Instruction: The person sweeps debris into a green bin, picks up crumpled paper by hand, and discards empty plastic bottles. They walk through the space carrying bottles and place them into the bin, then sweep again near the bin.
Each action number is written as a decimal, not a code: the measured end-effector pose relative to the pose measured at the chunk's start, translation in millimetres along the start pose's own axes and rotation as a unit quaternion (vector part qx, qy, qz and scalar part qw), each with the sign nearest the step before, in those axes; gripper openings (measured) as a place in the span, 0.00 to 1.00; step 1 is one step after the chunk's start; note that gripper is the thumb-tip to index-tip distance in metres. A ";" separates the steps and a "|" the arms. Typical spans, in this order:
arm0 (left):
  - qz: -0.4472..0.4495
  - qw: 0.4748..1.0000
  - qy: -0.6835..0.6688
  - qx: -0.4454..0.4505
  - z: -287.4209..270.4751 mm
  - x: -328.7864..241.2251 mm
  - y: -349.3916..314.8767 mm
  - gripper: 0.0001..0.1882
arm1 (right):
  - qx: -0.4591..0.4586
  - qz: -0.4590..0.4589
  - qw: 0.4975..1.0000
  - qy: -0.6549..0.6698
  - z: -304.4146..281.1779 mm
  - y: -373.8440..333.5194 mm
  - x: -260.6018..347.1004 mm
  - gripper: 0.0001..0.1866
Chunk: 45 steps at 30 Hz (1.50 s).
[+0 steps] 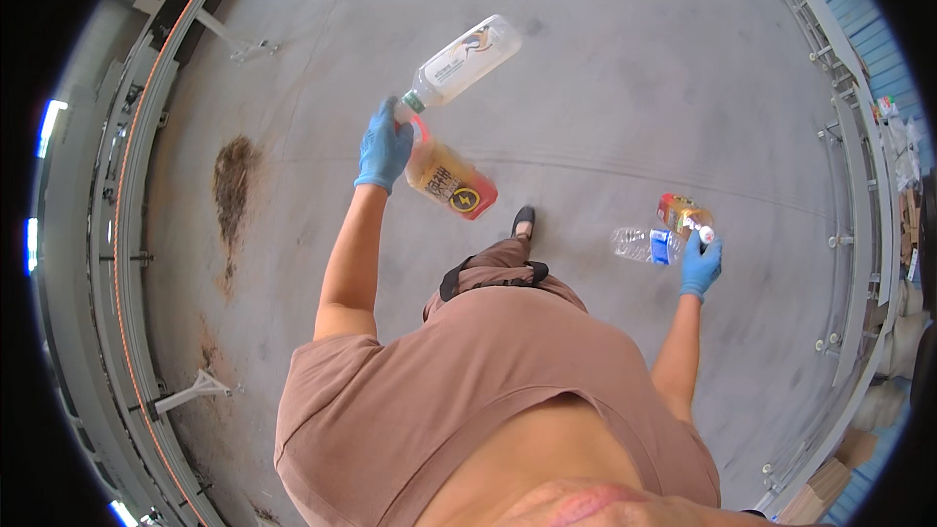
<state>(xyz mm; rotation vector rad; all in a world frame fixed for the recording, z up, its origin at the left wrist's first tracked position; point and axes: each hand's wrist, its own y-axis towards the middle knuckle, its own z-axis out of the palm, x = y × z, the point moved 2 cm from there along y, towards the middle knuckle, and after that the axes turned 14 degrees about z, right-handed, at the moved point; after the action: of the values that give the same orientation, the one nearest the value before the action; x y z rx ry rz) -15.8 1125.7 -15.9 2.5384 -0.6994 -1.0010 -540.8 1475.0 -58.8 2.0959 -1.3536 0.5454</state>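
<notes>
Both hands wear blue gloves. My left hand (pixel 385 144), raised at the left, is closed round the necks of two plastic bottles. One is a clear bottle with a white label (pixel 470 59), pointing up and away to the right. Below it hangs a yellowish bottle with a red base (pixel 451 181). Out to the right, my right hand (pixel 701 266) is closed at the neck of a bottle with a red and yellow label (pixel 680 212) and a white cap. Beside that one, a clear bottle with a blue label (pixel 648 245) points left; its neck is hidden near the fingers.
Grey floor (pixel 586 117) spreads around me, with a brown dirt patch (pixel 234 185) at the left. A long metal frame with an orange cord (pixel 122 224) runs along the left side. Another metal frame (pixel 847 137) stands at the right, with assorted packages (pixel 906 151) beyond it.
</notes>
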 end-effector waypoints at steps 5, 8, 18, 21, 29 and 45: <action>-0.034 0.998 -0.008 0.045 76.6 7.0 124.6 0.27 | -0.014 0.066 0.996 -0.053 25.6 61.5 -3.3 0.16; -0.009 0.997 -0.014 0.072 124.6 7.9 203.8 0.26 | -0.010 0.163 0.984 -0.068 37.2 80.5 -20.7 0.17; -0.036 0.996 -0.013 0.081 259.2 -0.9 438.3 0.26 | 0.017 0.231 0.945 -0.230 123.0 231.9 -8.9 0.19; 0.007 0.997 -0.049 0.051 283.7 -14.8 500.1 0.25 | 0.020 0.156 0.970 -0.184 173.4 339.4 33.9 0.17; -0.041 0.997 -0.024 0.053 419.5 -7.8 687.6 0.26 | -0.014 0.070 0.992 -0.108 314.9 654.9 180.3 0.16; 0.036 0.994 -0.081 0.063 700.5 -79.6 1146.8 0.25 | -0.057 0.210 0.959 -0.181 438.3 901.2 224.0 0.17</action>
<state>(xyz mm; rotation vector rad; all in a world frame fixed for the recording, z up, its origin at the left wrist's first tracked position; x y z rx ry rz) -928.4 139.3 62.7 2.5368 -0.9189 -1.1837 -1263.8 746.6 -26.1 1.8776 -2.0125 0.2409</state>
